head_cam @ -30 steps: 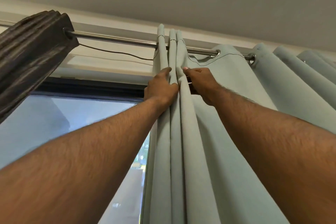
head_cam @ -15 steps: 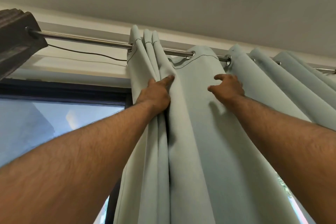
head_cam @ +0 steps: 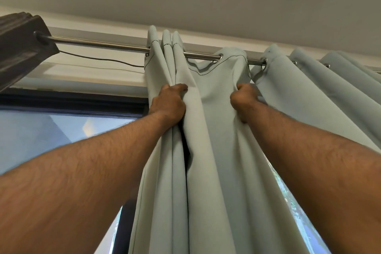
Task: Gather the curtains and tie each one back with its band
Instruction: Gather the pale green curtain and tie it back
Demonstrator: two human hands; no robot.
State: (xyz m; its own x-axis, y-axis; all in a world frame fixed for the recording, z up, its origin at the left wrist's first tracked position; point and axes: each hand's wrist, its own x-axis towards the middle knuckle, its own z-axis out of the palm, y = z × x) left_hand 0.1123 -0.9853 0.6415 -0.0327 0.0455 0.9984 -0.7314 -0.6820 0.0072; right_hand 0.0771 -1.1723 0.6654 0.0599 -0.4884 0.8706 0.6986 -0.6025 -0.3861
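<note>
Nearest the camera: two bare forearms, raised toward the top of the window. Next, left hand (head_cam: 168, 103), fingers curled round a bundle of three folds already stacked at the leading edge of the pale green curtain (head_cam: 214, 150), just below its header. Right hand (head_cam: 244, 99), well apart from the left, fist closed on the next fold of the same cloth, a flat span of fabric stretched between the two. Beyond, steel rod (head_cam: 103, 44) carrying the eyelets (head_cam: 220, 58); three pleats bunched at the left, further pleats to the right hanging loose and spread. Far left on the rod, dark curtain (head_cam: 19, 47), pushed into a tight stack (whether banded cannot be told). Behind, window pane (head_cam: 61, 130) and ceiling. Progress, judged: gathering of the green curtain is begun, roughly a few folds in; remaining pleats need collecting, and no band is in view, so tying is wholly outstanding.
</note>
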